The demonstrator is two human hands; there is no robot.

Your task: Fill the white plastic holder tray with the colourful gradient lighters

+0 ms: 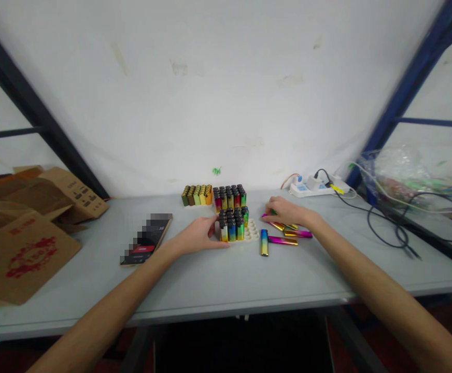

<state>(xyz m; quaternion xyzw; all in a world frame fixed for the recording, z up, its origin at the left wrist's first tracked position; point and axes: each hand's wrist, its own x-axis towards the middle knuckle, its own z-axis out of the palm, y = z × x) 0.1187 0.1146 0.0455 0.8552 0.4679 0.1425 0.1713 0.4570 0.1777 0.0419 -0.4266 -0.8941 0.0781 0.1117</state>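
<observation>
My left hand [200, 234] grips the left end of a white lighter tray [252, 234], its thumb along the front edge. Upright lighters with black tops [232, 228] fill the left part of this tray, and round holes show at its right. Over a loose group of lighters, my right hand [286, 211] has its fingers curled down and pinched on a lighter [273, 212], of which only a greenish bit shows. Below that hand lie several shiny lighters, among them a magenta and gold one [283, 241] and a blue and yellow one [264, 243].
Behind the tray stand a block of black-topped lighters [229, 197] and a block of yellow-green to orange ones [197, 196]. A phone [148, 241] lies left, near cardboard boxes [27, 254]. To the right are a power strip [313, 186], black cables [397, 233] and a plastic bag [400, 168].
</observation>
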